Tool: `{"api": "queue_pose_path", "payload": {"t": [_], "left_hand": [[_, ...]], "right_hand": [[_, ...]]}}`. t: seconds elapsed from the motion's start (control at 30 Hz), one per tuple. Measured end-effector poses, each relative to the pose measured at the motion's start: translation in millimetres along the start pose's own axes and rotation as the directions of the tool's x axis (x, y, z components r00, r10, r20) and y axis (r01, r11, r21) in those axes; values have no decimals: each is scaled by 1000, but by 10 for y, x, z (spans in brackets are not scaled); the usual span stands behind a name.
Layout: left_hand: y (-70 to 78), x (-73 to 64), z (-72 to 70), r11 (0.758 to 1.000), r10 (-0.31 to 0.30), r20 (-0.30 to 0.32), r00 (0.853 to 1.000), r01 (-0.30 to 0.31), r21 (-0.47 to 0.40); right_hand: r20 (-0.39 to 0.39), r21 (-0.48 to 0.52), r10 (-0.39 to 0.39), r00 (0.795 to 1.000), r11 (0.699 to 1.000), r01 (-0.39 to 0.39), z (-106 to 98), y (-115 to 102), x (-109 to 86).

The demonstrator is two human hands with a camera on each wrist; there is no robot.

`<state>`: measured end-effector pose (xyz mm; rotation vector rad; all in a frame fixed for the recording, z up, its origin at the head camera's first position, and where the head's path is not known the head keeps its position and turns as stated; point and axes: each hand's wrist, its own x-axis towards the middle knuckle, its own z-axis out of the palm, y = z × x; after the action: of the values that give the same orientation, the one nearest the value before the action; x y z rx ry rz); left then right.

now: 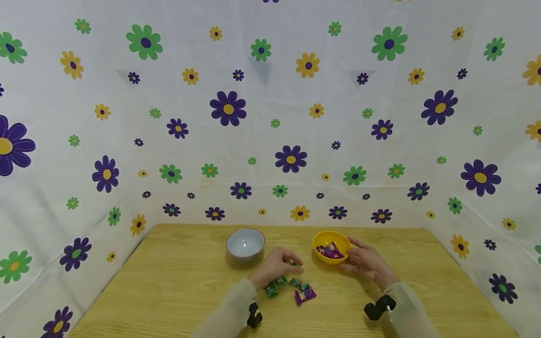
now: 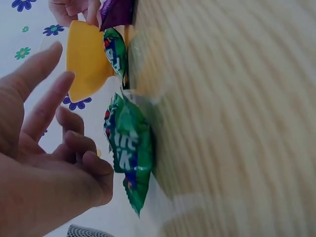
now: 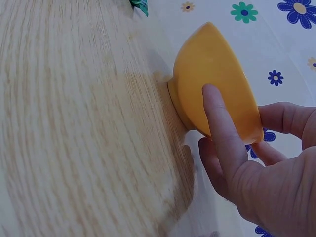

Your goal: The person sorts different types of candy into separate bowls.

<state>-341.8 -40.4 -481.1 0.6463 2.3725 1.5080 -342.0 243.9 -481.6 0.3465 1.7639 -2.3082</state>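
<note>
My left hand (image 1: 276, 267) hovers with loosely bent fingers over several green-wrapped candies (image 1: 271, 289). In the left wrist view, one green candy (image 2: 131, 143) lies on the wood close beside the curled fingers, and nothing shows between them. A purple-wrapped candy (image 1: 305, 295) lies on the table just right of the green ones. My right hand (image 1: 367, 263) holds the yellow bowl (image 3: 212, 79) from its right side, thumb and fingers spread around its wall and rim. Inside that bowl are purple-wrapped candies (image 1: 329, 251).
A pale blue-grey patterned bowl (image 1: 245, 244) stands left of the yellow one, behind the left hand. Both stand toward the back of the wood-grain table (image 1: 181, 281). A flower-print sheet (image 1: 253, 141) hangs around the table's back and sides.
</note>
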Motion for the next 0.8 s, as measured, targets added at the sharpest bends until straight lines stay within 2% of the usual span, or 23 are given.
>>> {"api": "queue_pose_path", "payload": {"t": [0.13, 0.23, 0.37, 0.6, 0.8], "left_hand": [[-17, -50, -17, 999, 18, 86, 996, -22, 35], [-22, -71, -28, 997, 43, 154, 987, -53, 62], [-29, -89, -25, 994, 43, 224, 974, -65, 92], [19, -107, -6, 980, 62, 252, 966, -107, 170], [39, -130, 29, 972, 39, 279, 960, -101, 211]], "right_hand": [[-1, 0, 8, 1000, 1000, -8, -8, 7, -25], [11, -4, 15, 1000, 1000, -15, -4, -12, -42], [30, -8, 15, 999, 1000, -15, 5, -42, -59], [32, -10, 16, 999, 1000, -16, 11, -71, -48], [15, -10, 27, 1000, 1000, -27, -10, -35, -45]]}}
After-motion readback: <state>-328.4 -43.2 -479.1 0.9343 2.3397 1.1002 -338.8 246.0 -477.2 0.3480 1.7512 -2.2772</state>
